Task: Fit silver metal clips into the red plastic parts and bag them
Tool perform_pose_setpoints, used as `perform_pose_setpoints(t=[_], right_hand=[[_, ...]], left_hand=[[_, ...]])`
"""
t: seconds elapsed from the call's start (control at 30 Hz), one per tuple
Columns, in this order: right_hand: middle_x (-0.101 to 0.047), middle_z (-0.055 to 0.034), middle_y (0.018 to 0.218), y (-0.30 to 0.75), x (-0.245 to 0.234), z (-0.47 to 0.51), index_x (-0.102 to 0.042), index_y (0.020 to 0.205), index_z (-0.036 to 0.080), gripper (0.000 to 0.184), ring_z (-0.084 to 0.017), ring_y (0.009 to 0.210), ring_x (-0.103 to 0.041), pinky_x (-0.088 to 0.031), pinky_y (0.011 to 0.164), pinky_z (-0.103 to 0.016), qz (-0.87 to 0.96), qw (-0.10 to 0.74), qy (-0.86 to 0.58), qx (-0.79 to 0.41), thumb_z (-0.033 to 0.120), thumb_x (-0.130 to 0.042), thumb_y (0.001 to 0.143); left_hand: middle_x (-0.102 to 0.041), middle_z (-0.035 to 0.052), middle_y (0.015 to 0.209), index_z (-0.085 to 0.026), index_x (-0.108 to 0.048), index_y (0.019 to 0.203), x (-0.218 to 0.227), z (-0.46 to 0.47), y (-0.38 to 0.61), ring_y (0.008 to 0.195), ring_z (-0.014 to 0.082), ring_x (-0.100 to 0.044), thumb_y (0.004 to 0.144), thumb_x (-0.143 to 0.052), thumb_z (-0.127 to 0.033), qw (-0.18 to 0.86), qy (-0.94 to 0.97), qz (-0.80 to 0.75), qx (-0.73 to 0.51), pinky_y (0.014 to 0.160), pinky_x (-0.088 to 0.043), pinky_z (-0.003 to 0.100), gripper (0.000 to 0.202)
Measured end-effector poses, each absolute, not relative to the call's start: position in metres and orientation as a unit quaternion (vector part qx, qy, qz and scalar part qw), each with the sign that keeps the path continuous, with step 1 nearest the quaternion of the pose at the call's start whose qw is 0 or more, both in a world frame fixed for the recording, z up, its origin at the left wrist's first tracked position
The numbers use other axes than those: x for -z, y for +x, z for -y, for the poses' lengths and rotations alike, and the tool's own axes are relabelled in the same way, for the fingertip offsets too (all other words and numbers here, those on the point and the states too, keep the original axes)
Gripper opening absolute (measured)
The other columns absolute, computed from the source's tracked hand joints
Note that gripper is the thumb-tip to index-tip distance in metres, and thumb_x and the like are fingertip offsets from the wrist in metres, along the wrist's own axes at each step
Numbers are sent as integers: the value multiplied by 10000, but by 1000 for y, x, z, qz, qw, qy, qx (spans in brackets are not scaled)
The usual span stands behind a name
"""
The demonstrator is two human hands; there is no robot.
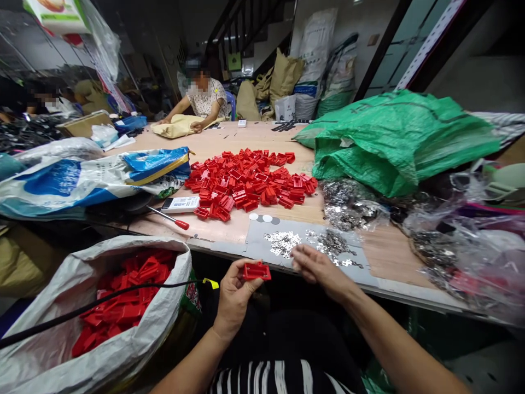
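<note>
My left hand (235,290) is closed on a small red plastic housing (256,271), held between thumb and fingers just off the table's front edge. Its hollow side faces up, and small metal bits show inside it. My right hand (318,268) is at the near edge of a pile of small bright metal plates (283,243). Its fingers are bent together; whatever they pinch is too small to make out. Right of that pile lies a darker heap of small metal parts (333,242). Both heaps rest on a grey mat (256,235).
A large heap of red housings (250,183) covers the table's middle. A white sack (164,334) of red parts stands at my left. A red-handled screwdriver (174,220) lies beside a white box (180,204). A green sack (410,137) lies right; another person (205,101) sits opposite.
</note>
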State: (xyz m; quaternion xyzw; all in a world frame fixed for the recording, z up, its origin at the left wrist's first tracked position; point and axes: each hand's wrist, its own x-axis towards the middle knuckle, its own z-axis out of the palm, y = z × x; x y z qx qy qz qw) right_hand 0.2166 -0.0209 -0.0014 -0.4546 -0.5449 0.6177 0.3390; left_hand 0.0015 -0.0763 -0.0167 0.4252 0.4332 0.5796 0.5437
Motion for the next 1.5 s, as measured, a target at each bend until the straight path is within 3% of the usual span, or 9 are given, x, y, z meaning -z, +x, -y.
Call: perform_pose_setpoints(t=[0.1, 0.2, 0.27, 0.37, 0.93, 1.23, 1.5], right_hand=[[-614, -21, 754, 245, -5, -8, -545, 854, 197, 237, -137, 560, -492, -344, 503, -241, 657, 327, -561, -383, 426, -500, 895], [-663, -44, 865, 262, -5, -27, -611, 855, 203, 101, -201, 757, -589, -397, 635, -281, 734, 199, -625, -173, 247, -522, 873], [-671, -52, 920, 263, -4, -33, -638, 889, 201, 107, -215, 827, -605, -404, 678, -286, 762, 126, -625, -116, 205, -532, 874], [-671, -53, 962, 256, -1, -35, -656, 934, 201, 129, -217, 866, -614, -406, 686, -280, 776, 86, -618, -94, 206, -534, 895], [-641, -43, 937, 242, 3, -41, -635, 889, 194, 65, -204, 807, -598, -351, 629, -272, 773, 49, -628, -83, 217, -574, 889], [-635, -45, 920, 242, -1, -41, -614, 846, 191, 38, -200, 803, -597, -338, 608, -262, 764, 66, -635, -92, 205, -592, 874], [-664, -31, 801, 247, 1, -38, -559, 879, 199, 10, -196, 728, -607, -372, 605, -261, 779, 100, -611, -99, 204, -565, 873]], left_hand=[[-715, 66, 1030, -171, -593, 1009, 20, 72, -1, 911, 171, -681, 739, -715, -248, 536, 390, -445, -602, 848, -539, 306, 306], [-705, 71, 1060, -170, -591, 1016, 21, 73, 2, 929, 174, -676, 738, -712, -245, 555, 393, -443, -585, 856, -536, 308, 312], [-699, 73, 1084, -171, -589, 1023, 22, 76, 4, 949, 175, -670, 739, -708, -243, 570, 393, -441, -571, 870, -528, 308, 317], [-702, 67, 1082, -175, -588, 1026, 23, 77, 5, 956, 171, -668, 736, -713, -237, 580, 384, -443, -565, 879, -523, 304, 322], [-659, 55, 1112, -200, -585, 1063, 10, 65, 4, 981, 185, -632, 776, -685, -269, 537, 423, -442, -581, 899, -524, 356, 312], [-657, 41, 1135, -223, -576, 1113, 4, 67, 0, 1034, 173, -617, 794, -671, -266, 518, 443, -443, -582, 924, -487, 302, 335], [-629, 36, 1197, -248, -570, 1161, 4, 71, 1, 1067, 169, -600, 782, -682, -271, 569, 390, -414, -593, 964, -459, 298, 396]])
